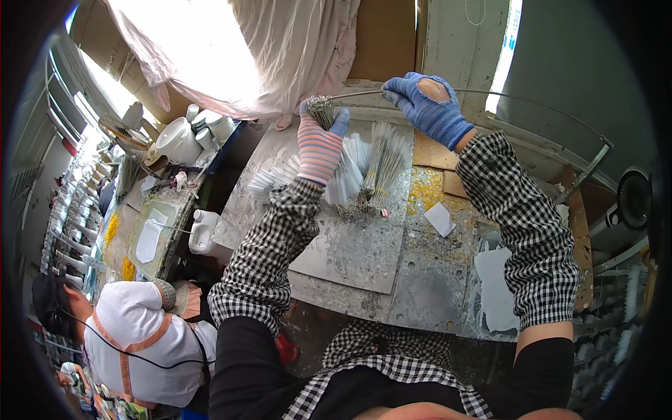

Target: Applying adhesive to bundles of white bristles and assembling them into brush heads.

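Note:
My left hand [320,143], in a pink-and-white striped glove with blue fingertips, grips a small bundle of thin grey metal wires [321,110] at its top end. My right hand [427,105], in a blue knitted glove, is closed around a long curved metal rod [539,105] that runs from the bundle to the right. Below the hands, bundles of thin wires [381,168] and white flat pieces [350,175] lie fanned on a grey, stained metal worktop [350,245]. Both forearms wear black-and-white checked sleeves.
A white paper scrap [439,218] and yellow bits [425,189] lie on the worktop's right part. White cups and jars [183,136] crowd a side table at left. A person in white with orange straps [143,336] sits lower left. A pale cloth [238,49] hangs behind.

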Available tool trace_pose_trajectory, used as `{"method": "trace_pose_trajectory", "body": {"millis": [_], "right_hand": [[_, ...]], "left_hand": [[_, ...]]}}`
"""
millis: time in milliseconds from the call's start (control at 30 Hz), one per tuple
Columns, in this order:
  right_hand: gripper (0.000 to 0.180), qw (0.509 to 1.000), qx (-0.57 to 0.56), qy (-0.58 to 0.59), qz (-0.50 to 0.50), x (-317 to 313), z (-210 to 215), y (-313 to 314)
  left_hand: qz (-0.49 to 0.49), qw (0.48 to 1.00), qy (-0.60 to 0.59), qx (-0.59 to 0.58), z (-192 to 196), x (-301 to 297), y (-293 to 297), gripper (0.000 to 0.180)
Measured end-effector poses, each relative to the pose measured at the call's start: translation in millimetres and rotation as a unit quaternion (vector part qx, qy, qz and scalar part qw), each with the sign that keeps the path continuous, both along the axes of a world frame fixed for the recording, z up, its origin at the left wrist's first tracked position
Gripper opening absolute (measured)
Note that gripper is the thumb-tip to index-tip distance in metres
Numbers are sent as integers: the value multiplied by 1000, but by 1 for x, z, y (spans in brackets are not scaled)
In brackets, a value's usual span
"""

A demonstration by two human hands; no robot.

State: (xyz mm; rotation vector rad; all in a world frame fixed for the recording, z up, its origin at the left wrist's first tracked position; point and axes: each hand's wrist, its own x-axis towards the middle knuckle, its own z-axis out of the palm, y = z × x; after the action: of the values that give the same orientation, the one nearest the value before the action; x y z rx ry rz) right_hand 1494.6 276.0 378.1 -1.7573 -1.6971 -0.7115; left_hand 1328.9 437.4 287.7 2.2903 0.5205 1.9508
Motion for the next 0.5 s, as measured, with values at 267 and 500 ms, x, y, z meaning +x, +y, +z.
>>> {"method": "trace_pose_trajectory", "body": {"millis": [267,500], "right_hand": [[22,999,24,-19,36,-4,4,-11],[27,996,-20,-42,76,-5,7,-30]], "left_hand": [[-16,990,44,-136,6,-5,-39,69],[-483,755,140,-421,26,-9,-28,54]]}}
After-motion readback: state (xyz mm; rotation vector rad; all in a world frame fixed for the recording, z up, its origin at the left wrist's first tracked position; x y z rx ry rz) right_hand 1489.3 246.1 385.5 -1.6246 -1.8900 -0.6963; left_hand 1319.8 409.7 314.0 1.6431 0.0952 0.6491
